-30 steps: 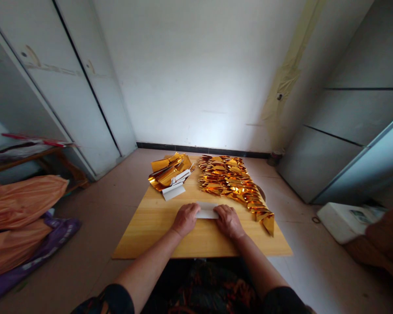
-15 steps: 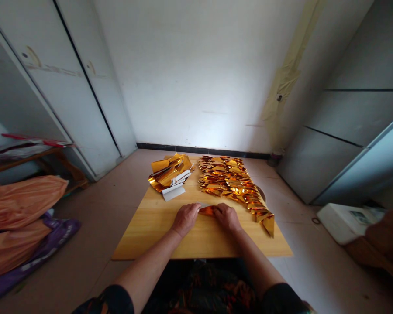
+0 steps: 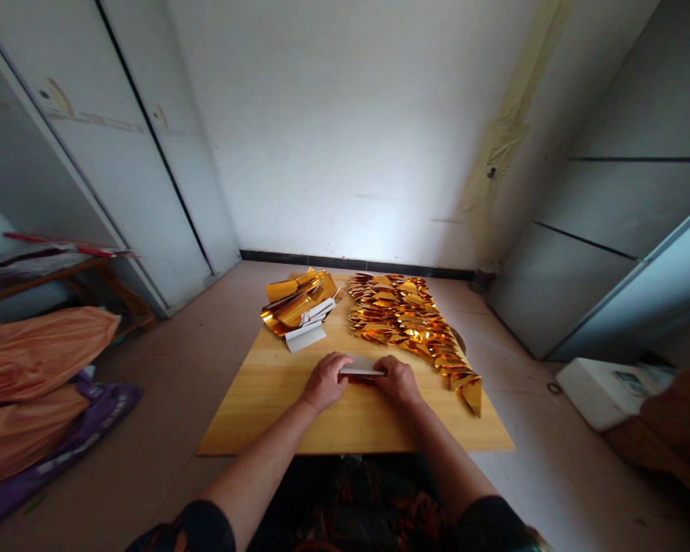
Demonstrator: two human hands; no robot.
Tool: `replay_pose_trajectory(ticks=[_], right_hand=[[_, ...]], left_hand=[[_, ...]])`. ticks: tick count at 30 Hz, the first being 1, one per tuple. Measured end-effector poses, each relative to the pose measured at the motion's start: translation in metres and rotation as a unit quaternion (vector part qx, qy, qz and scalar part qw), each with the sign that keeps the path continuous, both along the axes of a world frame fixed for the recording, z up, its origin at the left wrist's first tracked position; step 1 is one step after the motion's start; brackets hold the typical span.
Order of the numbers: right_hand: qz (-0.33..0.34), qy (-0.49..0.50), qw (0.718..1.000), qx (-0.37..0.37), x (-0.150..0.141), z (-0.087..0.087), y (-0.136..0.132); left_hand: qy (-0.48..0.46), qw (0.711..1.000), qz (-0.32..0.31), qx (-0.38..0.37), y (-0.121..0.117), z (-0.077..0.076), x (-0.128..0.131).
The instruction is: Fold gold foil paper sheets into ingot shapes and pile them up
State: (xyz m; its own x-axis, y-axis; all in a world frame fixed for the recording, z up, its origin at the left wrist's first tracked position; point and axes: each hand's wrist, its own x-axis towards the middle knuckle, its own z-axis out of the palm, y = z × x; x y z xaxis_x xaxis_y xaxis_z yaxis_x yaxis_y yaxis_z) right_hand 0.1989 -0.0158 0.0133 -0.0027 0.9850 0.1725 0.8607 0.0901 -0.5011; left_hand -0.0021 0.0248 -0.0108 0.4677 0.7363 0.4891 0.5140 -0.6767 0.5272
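The left hand (image 3: 326,381) and the right hand (image 3: 399,379) are pinching the two ends of a small sheet (image 3: 361,366). Their fingers are curling in, nearly closed on it; how the thumbs are pressing, I cannot tell. To do this well, both hands should be holding evenly and pressing softly, so nothing is crumpling. The sheet is sitting between the fingers, over the table (image 3: 253,414). It is showing pale grey on top and dark, shiny orange below. Shiny folded pieces (image 3: 402,314) are lying past the right fingers.
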Motion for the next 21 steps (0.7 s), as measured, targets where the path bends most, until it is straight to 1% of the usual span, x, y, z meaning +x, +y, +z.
replay_pose_trajectory(ticks=[2, 5, 8, 10, 14, 18, 21], right_hand=[[-0.007, -0.003, 1.000, -0.008, -0.001, 0.000, 0.002], [-0.036, -0.012, 0.999, -0.011, -0.002, 0.000, 0.005], [-0.066, -0.044, 0.997, -0.016, -0.004, -0.001, 0.008], [-0.073, -0.068, 0.995, -0.021, -0.006, 0.000, 0.009], [-0.067, -0.087, 0.994, -0.018, -0.009, 0.000, 0.007], [-0.041, -0.093, 0.995, 0.022, -0.007, -0.004, 0.002], [-0.025, -0.078, 0.996, 0.043, -0.005, -0.007, 0.000]], left_hand=[[-0.003, 1.000, -0.004, -0.003, 0.001, 0.000, 0.000], [-0.005, 1.000, -0.002, -0.006, 0.002, 0.000, 0.000], [0.001, 1.000, 0.000, -0.005, 0.004, -0.001, 0.000], [0.010, 1.000, 0.007, -0.002, 0.004, -0.001, 0.001], [0.013, 1.000, 0.028, -0.005, 0.006, -0.002, 0.002], [0.010, 0.999, 0.034, -0.011, 0.008, -0.006, 0.002], [0.001, 0.999, 0.032, -0.023, 0.011, -0.009, 0.001]])
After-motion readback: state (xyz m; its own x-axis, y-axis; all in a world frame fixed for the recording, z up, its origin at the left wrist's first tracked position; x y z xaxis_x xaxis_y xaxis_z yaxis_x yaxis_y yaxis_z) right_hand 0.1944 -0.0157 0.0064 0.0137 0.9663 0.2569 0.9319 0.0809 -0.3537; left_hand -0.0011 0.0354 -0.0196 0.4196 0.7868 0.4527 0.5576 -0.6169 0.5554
